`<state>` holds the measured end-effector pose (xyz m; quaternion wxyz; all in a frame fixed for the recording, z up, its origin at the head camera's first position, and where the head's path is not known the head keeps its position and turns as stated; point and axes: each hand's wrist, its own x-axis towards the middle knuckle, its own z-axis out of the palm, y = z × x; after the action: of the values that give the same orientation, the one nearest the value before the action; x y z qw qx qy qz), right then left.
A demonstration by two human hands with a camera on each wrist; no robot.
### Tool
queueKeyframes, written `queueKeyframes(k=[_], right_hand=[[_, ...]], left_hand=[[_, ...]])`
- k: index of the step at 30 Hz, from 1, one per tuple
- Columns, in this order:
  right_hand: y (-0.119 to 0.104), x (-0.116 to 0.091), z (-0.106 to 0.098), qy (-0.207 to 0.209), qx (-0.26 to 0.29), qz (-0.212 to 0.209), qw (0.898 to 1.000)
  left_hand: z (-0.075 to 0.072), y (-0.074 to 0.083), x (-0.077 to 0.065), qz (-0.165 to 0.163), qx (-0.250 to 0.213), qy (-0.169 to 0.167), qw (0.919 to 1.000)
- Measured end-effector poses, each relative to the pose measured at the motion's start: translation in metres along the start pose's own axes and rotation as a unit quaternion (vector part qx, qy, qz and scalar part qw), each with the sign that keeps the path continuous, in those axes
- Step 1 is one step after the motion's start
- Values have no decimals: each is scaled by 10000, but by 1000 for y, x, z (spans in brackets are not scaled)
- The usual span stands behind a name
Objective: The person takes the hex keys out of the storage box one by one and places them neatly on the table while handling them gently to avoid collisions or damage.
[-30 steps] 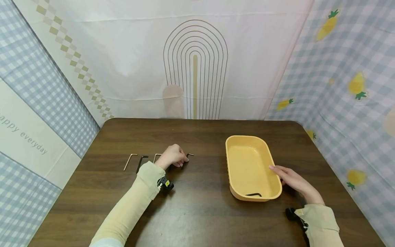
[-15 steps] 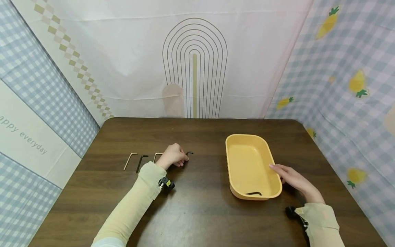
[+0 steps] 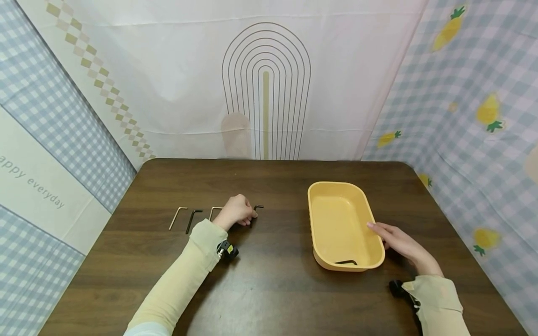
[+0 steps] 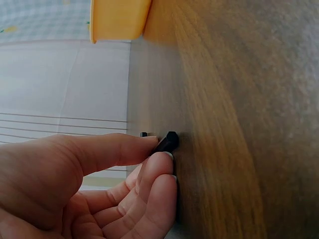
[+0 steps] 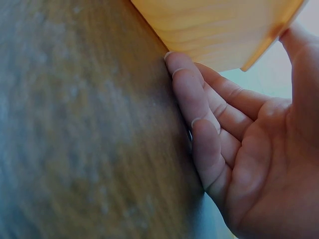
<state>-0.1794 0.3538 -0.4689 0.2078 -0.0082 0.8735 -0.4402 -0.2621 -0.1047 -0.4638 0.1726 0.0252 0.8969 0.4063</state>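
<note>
My left hand pinches a black hex key between thumb and fingertips, low over the brown table. Its bent short arm pokes out past the fingers in the head view. On the right, my right hand grips the side of a yellow plastic basket, thumb over the rim and fingers below it on the outside. Another black hex key lies inside at the basket's near end. Left of my left hand are a gold hex key, a black one and a second gold one, partly hidden by the hand.
The wooden table reaches back to a white printed cloth. A checked cloth with fruit prints hangs at the right. Black wrist cameras are strapped at both sleeves.
The hands, the basket and the hex keys stay almost in place. The head view has shifted only slightly.
</note>
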Motion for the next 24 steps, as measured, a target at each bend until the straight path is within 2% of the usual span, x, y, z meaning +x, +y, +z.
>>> queueKeyframes(k=[24], right_hand=[[1, 1, 0, 19, -87, 8, 10000]], left_hand=[[1, 3, -6, -29, -92, 120, 9999]])
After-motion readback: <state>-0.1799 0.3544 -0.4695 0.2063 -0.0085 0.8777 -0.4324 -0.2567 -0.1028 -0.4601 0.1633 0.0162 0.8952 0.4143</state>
